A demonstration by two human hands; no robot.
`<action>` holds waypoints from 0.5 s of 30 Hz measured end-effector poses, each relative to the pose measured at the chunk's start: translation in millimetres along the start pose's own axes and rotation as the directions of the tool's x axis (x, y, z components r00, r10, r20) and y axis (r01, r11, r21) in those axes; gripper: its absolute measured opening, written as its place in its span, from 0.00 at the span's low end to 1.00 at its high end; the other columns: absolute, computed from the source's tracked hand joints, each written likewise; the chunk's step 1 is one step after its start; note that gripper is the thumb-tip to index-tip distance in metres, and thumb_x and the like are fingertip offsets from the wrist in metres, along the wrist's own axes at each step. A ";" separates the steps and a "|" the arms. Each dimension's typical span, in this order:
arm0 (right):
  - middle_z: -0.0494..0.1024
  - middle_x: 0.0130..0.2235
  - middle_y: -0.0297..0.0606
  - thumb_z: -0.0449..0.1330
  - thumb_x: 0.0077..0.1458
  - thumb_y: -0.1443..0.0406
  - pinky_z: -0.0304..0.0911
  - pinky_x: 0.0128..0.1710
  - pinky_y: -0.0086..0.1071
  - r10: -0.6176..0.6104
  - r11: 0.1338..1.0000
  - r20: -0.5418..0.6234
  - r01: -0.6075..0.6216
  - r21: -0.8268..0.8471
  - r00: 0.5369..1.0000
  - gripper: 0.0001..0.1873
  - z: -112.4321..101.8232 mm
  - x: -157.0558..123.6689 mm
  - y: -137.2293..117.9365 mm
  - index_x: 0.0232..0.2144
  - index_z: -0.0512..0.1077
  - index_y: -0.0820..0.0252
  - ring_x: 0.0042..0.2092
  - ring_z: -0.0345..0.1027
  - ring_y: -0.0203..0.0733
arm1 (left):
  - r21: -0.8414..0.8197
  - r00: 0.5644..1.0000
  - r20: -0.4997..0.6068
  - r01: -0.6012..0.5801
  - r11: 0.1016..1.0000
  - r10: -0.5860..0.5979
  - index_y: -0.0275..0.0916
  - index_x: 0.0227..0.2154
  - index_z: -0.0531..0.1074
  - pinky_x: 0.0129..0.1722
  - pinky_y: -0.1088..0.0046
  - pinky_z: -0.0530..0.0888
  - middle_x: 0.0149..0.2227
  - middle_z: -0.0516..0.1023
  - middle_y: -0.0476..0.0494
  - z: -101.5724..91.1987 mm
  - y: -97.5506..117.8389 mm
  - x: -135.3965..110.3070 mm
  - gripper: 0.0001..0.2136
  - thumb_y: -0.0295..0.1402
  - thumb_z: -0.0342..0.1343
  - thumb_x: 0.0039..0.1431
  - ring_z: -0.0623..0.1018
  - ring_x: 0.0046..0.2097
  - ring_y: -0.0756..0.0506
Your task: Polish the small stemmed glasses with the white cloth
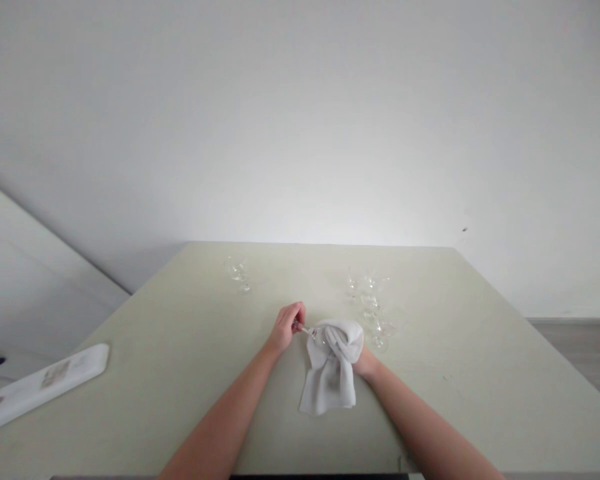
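Observation:
Just above the middle of the table, my left hand is closed around the stem end of a small clear stemmed glass, which lies tilted sideways. The glass's bowl end meets a white cloth and is partly covered by it. Bunched over my right hand, the cloth hangs down in loose folds toward the near edge. Only the wrist side of that hand shows; its fingers are hidden under the fabric, which they grip around the glass.
Several clear stemmed glasses stand close together right of the cloth. More clear glassware is at the back left of the pale table. A long white object with an oval hole lies at the left edge. Behind is a white wall.

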State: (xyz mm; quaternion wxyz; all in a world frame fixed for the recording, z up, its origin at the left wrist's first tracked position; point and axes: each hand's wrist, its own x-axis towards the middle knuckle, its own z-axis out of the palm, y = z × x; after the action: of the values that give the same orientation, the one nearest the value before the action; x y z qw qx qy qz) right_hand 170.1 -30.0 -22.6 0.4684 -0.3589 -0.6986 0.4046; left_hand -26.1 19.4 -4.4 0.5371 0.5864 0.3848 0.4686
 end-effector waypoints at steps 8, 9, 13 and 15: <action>0.81 0.40 0.41 0.64 0.49 0.59 0.70 0.47 0.40 0.076 0.994 0.073 -0.081 0.074 0.994 0.17 3.7 1.0 -1.1 0.41 0.77 0.59 0.41 0.75 0.48 | -0.119 0.999 0.003 -0.036 0.992 0.037 0.36 0.15 0.63 0.19 0.76 0.53 0.16 0.60 0.51 0.0 2.4 1.7 0.24 0.48 0.48 0.60 0.60 0.20 0.54; 0.80 0.42 0.41 0.65 0.49 0.58 0.69 0.49 0.41 0.117 0.988 0.039 -0.121 0.100 0.992 0.17 3.0 0.2 -1.9 0.40 0.77 0.58 0.43 0.75 0.49 | -0.186 1.000 -0.015 -0.022 0.982 0.020 0.37 0.15 0.61 0.19 0.76 0.52 0.16 0.60 0.52 0.3 3.9 2.2 0.23 0.47 0.49 0.60 0.58 0.19 0.54; 0.80 0.45 0.43 0.62 0.51 0.50 0.64 0.55 0.51 0.342 0.929 -0.141 -0.312 0.198 0.929 0.18 -0.4 -7.4 5.1 0.38 0.77 0.54 0.51 0.71 0.56 | -0.510 0.990 -0.120 -0.001 0.860 -0.070 0.38 0.17 0.54 0.17 0.78 0.50 0.17 0.55 0.55 0.8 10.3 5.6 0.20 0.42 0.52 0.57 0.53 0.18 0.55; 0.80 0.42 0.45 0.61 0.50 0.46 0.63 0.54 0.55 0.397 0.909 -0.135 -0.368 0.196 0.908 0.22 -2.2 -12.2 11.2 0.36 0.77 0.56 0.51 0.71 0.58 | -0.556 0.985 -0.156 -0.027 0.830 -0.072 0.38 0.17 0.52 0.18 0.79 0.52 0.18 0.55 0.55 0.9 12.4 6.4 0.20 0.40 0.53 0.56 0.54 0.18 0.56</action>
State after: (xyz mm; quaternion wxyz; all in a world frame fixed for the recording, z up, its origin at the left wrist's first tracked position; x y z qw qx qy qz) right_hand 177.3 -35.6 -36.6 0.4665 -0.4825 -0.5353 0.5128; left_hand -24.2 23.7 8.7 0.6550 0.3581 0.2830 0.6022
